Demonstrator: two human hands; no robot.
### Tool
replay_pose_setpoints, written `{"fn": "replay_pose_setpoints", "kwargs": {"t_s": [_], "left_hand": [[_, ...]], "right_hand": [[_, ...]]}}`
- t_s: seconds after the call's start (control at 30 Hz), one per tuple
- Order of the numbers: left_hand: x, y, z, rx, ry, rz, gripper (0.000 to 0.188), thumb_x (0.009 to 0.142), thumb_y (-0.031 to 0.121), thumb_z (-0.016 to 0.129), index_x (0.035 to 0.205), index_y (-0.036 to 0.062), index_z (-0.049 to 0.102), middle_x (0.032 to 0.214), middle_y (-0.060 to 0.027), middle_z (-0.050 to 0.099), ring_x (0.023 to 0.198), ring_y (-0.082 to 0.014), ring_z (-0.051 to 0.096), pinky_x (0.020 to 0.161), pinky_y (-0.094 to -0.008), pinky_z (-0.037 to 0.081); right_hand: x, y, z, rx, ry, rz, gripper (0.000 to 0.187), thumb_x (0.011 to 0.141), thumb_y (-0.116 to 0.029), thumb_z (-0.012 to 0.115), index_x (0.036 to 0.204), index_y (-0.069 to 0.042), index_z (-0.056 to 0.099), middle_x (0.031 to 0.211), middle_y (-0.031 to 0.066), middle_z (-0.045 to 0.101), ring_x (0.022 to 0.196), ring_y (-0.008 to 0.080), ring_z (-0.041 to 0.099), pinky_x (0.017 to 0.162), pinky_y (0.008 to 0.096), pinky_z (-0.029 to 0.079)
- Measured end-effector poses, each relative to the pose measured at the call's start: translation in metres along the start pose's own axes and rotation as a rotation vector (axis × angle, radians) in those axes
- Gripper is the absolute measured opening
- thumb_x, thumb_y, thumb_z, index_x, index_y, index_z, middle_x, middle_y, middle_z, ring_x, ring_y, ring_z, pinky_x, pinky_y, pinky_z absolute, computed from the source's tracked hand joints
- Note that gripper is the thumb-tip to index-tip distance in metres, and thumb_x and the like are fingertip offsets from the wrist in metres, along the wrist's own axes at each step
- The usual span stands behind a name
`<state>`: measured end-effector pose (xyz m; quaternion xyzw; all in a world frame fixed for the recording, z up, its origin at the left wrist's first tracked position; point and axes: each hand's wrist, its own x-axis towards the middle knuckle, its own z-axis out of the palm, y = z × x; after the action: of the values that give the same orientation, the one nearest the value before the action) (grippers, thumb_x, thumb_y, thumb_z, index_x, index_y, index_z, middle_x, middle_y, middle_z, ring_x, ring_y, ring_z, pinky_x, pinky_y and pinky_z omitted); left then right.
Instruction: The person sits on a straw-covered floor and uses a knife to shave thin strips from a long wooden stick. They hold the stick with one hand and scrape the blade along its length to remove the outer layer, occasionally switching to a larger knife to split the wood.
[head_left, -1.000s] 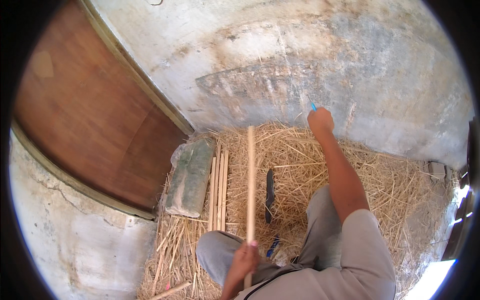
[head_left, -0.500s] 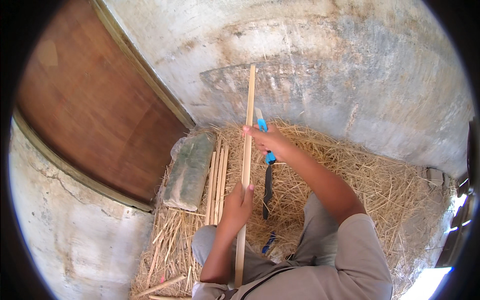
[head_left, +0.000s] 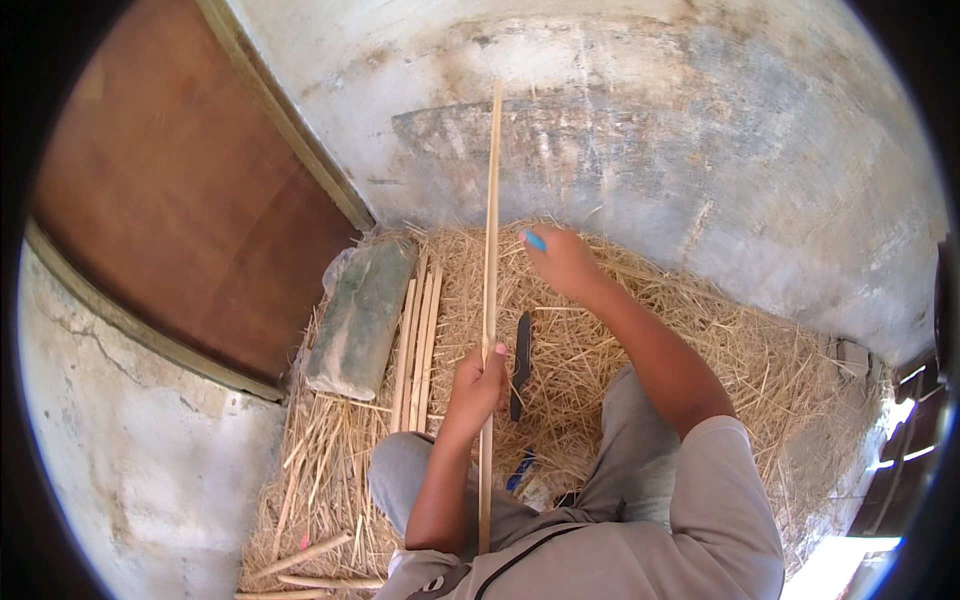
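Note:
A long, pale bamboo strip stands nearly upright in front of me, its far end against the wall in the picture. My left hand is closed around its lower part, and the near end runs down to my lap. To the right of the strip, apart from it, my right hand is closed on a utility knife. Only a bit of the blue handle shows; the blade cannot be made out. A black blade-shaped piece lies on the straw just right of my left hand.
Straw covers the ground. Several bamboo strips lie left of my left hand, beside a grey stone block. A blue item lies between my legs. A stained wall rises ahead; a brown door panel is at left.
My right hand, with the utility knife, has left the strip and moved right. Its blade no longer shows. The bamboo strip now shows a narrower side, still in my left hand.

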<state>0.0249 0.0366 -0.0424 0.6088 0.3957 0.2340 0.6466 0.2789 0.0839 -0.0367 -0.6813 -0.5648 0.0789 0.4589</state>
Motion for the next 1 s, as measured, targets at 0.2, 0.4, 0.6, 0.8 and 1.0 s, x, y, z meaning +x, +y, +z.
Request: {"fn": "replay_pose_setpoints", "kwargs": {"t_s": [0.2,0.4,0.6,0.8,1.0], "left_hand": [[0.009,-0.011,0.003,0.594,0.321,0.3,0.034,0.097,0.025,0.064,0.082,-0.003,0.053,0.062,-0.0168,0.058,0.052,-0.0316,0.056,0.052,-0.0438,0.044],[0.0,-0.019,-0.005,0.634,0.331,0.218,0.026,0.091,0.017,0.068,0.085,-0.0043,0.055,0.07,-0.0242,0.064,0.064,-0.0398,0.066,0.059,-0.0467,0.05],[-0.006,-0.015,-0.012,0.635,0.313,0.171,0.02,0.092,0.012,0.064,0.089,-0.0056,0.055,0.075,-0.0272,0.066,0.071,-0.0446,0.067,0.064,-0.049,0.052],[-0.007,-0.015,-0.027,0.704,0.379,0.139,0.016,0.091,0.009,0.06,0.092,-0.0061,0.055,0.078,-0.0301,0.066,0.075,-0.0461,0.067,0.065,-0.0511,0.053],[-0.015,-0.001,-0.022,0.787,0.443,0.09,0.014,0.09,0.005,0.057,0.096,-0.0069,0.055,0.077,-0.0309,0.066,0.075,-0.0466,0.067,0.066,-0.0534,0.053]], "right_hand": [[-0.048,-0.053,0.037,-0.441,-0.296,-0.278,0.015,0.086,-0.019,0.065,0.081,-0.005,0.064,0.064,0.013,0.065,0.057,0.0305,0.065,0.052,0.0422,0.051],[-0.045,-0.053,0.054,-0.639,-0.311,-0.201,0.004,0.077,-0.009,0.069,0.079,-0.006,0.069,0.064,0.0119,0.066,0.057,0.0269,0.067,0.051,0.0395,0.053],[-0.033,-0.045,0.051,-0.651,-0.373,-0.18,0.006,0.077,-0.011,0.07,0.075,-0.005,0.069,0.066,0.013,0.067,0.057,0.0276,0.068,0.051,0.0402,0.053],[-0.069,-0.061,0.073,-0.561,-0.36,-0.379,0.007,0.074,-0.01,0.07,0.072,-0.005,0.065,0.064,0.0119,0.066,0.054,0.0272,0.067,0.048,0.0388,0.051],[-0.057,-0.061,0.077,-0.59,-0.265,-0.436,0.008,0.077,-0.009,0.066,0.08,-0.002,0.064,0.062,0.0125,0.065,0.053,0.0286,0.066,0.045,0.0393,0.049]]}}
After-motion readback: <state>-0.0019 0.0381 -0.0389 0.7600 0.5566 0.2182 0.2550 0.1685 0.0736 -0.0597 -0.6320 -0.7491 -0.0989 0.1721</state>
